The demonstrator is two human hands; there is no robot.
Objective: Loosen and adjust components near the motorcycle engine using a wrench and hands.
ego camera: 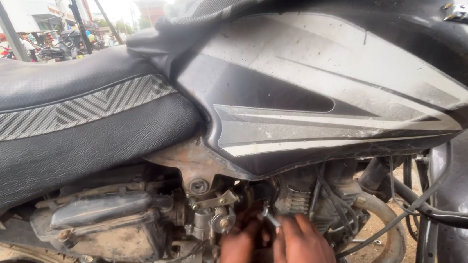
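Fingers [296, 226] of right hand [303, 249] curled around a small metal tool [270, 217], short, silvery, angled up-left. Left hand [238, 254] pressed in beside, fingertips tucked among engine parts; grip there impossible to tell. Tool tip set low in the grimy carburettor [213, 220] area, under the dusty black-and-silver fuel tank [331, 78], right of the black seat [64, 124].

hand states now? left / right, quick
Left hand: fingers curled in at the engine parts; any grip cannot be told.
Right hand: fingers closed on a small metal tool.
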